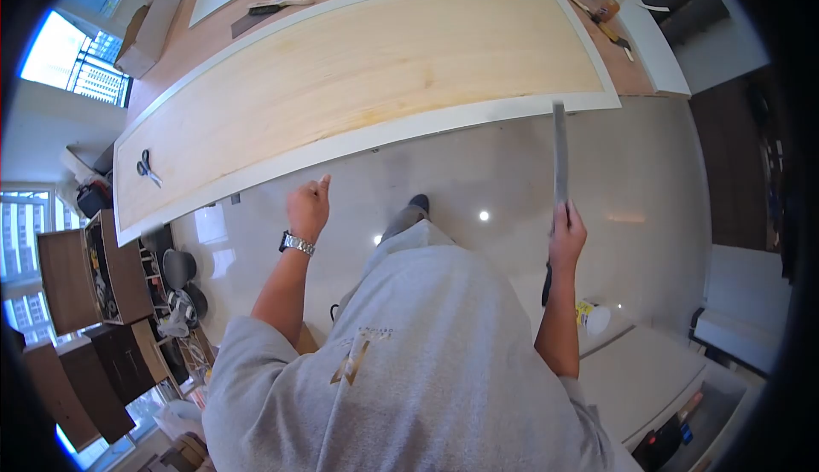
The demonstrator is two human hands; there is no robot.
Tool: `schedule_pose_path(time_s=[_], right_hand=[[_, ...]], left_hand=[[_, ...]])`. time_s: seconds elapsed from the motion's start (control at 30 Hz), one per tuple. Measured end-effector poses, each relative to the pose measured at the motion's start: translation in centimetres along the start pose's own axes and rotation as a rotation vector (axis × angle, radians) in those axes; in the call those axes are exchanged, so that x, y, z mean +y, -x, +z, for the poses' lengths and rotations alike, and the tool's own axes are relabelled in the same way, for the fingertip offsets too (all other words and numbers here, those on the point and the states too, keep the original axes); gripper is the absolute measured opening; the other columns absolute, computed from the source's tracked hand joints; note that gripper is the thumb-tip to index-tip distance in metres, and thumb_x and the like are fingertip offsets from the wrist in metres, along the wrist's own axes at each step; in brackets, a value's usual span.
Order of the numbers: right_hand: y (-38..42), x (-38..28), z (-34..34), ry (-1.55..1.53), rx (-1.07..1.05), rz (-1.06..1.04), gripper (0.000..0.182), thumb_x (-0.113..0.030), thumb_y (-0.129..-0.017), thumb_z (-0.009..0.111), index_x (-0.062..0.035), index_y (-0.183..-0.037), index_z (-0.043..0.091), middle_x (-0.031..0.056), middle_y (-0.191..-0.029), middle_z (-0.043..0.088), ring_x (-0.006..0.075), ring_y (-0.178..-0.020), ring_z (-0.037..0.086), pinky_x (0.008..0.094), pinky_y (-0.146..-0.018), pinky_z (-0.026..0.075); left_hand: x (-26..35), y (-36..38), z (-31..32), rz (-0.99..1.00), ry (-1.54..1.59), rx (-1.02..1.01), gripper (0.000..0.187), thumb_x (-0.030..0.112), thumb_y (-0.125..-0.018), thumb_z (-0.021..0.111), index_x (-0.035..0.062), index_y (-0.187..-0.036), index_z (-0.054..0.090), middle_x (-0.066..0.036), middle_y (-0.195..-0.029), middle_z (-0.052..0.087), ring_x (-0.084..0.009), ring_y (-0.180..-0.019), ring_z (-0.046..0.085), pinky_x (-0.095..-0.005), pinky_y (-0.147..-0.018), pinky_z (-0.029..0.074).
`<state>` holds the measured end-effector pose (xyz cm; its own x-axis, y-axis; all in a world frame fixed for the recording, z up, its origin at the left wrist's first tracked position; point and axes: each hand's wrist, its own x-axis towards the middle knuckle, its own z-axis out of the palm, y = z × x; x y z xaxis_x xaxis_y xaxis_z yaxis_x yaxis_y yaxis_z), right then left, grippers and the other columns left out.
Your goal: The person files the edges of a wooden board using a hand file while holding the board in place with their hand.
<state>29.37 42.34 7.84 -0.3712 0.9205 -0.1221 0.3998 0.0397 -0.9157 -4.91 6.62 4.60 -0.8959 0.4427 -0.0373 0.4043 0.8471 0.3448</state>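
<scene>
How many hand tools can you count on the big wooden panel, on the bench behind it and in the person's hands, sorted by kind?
Scissors: 1, on the panel
Long flat strip tool: 1, held upright in the right hand
Handled tools on the bench: 2, one far left, one far right
Left hand: 0
Total: 4

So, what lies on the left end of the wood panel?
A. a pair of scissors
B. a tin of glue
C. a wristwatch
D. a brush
A: the scissors lie on the panel near its left end, while the right hand holds a thin strip away from it.
</scene>
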Motion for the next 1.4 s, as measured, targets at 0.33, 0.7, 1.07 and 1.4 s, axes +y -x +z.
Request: schedule_pose_path(time_s=[0.33,0.7,1.07,1.4], right_hand=[[-7.6,-13.8,17.5,-0.368,-0.447,-0.130,0.034,-0.018,-0.101,0.062,0.0018,-0.129,0.061,0.0015,-0.085,0.065,0.0070,-0.067,0.057,0.0230,-0.059,0.048],[-9.7,-15.6,26.8,-0.667,-0.742,-0.023,0.024,-0.009,-0.099,0.064,0.0025,-0.119,0.063,0.0053,-0.098,0.070,0.0092,-0.086,0.063,0.0251,-0.077,0.051],[-24.6,-9.3,21.1,0.075,-0.685,-0.455,0.037,-0.027,-0.098,0.065,0.0011,-0.123,0.067,0.0149,-0.114,0.073,0.0234,-0.103,0.070,0.0343,-0.090,0.054],[-36.2,-3.2,12.3,0.846,-0.466,-1.018,0.053,-0.042,-0.100,0.056,-0.0105,-0.142,0.055,0.0129,-0.155,0.044,0.0328,-0.145,0.037,0.0528,-0.118,0.028]], left_hand=[[15.9,-1.3,2.9,0.258,0.872,-0.213,0.063,0.015,-0.093,0.074,0.0000,-0.145,0.041,-0.014,-0.109,0.065,-0.0211,-0.099,0.068,-0.0339,-0.085,0.057],[19.7,-6.1,1.7,-0.073,1.446,-0.239,0.038,0.013,-0.104,0.056,-0.0001,-0.138,0.048,-0.005,-0.095,0.065,-0.0104,-0.081,0.064,-0.0269,-0.072,0.054],[15.9,-4.2,2.0,-0.599,0.842,-0.119,0.043,0.025,-0.093,0.070,-0.0065,-0.121,0.058,-0.007,-0.072,0.061,-0.0139,-0.052,0.057,-0.0313,-0.050,0.049],[23.4,-6.8,2.8,-0.680,0.594,-0.141,0.037,0.024,-0.084,0.071,-0.0083,-0.098,0.060,-0.012,-0.065,0.062,-0.0197,-0.050,0.061,-0.0338,-0.046,0.050]])
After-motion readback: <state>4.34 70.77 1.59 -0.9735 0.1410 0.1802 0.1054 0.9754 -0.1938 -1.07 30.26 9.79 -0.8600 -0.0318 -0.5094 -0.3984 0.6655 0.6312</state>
